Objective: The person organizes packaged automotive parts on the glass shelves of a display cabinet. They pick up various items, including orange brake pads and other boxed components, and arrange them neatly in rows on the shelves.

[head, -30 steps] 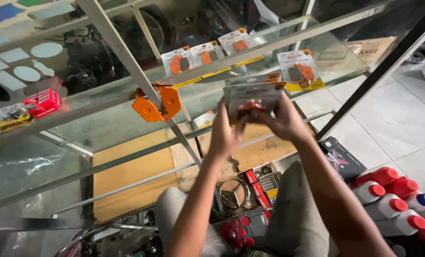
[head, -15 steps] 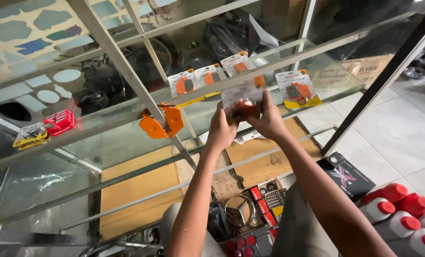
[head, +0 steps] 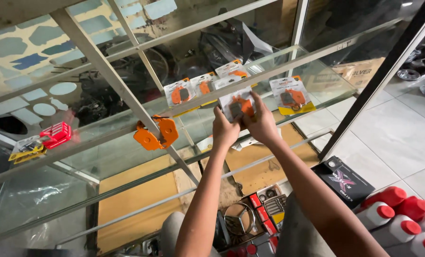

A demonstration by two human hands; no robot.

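Reaching up to a glass shelf [head: 317, 83], both hands grip one blister pack [head: 237, 107] of orange pads: the left hand [head: 224, 131] pinches its lower left edge, the right hand [head: 260, 123] clasps its right side, fingers over the top. The pack sits at the shelf's front rail (whether it rests on the glass, I cannot tell). Just left of the grip lie two loose orange pads [head: 156, 134]; right of it lies another pack [head: 291, 96]; beyond it lie three more packs [head: 203, 88].
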